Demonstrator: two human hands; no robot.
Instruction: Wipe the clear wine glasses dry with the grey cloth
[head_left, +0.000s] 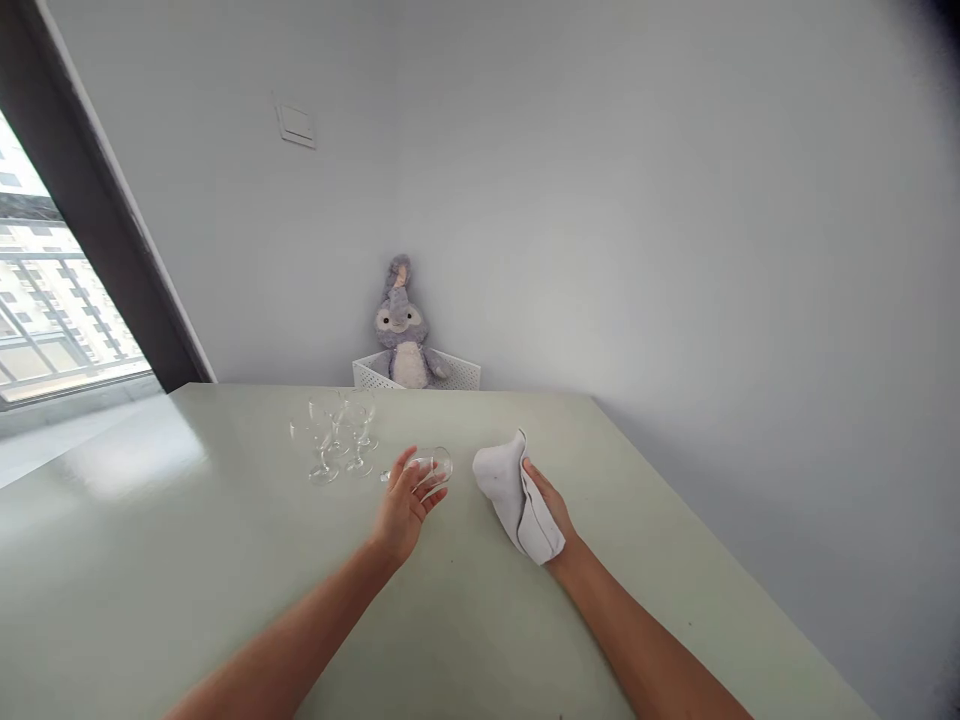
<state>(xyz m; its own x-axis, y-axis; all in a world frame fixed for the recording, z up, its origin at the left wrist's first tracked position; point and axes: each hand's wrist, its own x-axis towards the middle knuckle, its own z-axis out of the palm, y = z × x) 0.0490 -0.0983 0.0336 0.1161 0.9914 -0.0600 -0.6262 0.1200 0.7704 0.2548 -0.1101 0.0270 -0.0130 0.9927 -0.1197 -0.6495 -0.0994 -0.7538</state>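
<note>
My left hand (405,508) is closed around a clear stemmed glass (441,464), which lies sideways with its bowl to the right and its foot to the left. The thumb and fingers wrap the bowl's near part. In my right hand (551,502) is a folded white cloth (510,492), draped over the palm and hiding most of the fingers. The cloth is a short way right of the glass, apart from it. Left of my left hand, several similar stemmed glasses (324,468) stand upright in a group on the table.
The pale green table (465,620) reaches to the wall at the right. Behind its far edge, a grey plush rabbit (409,350) sits in a white perforated basket (466,374). A window (60,290) with a dark frame is at the left.
</note>
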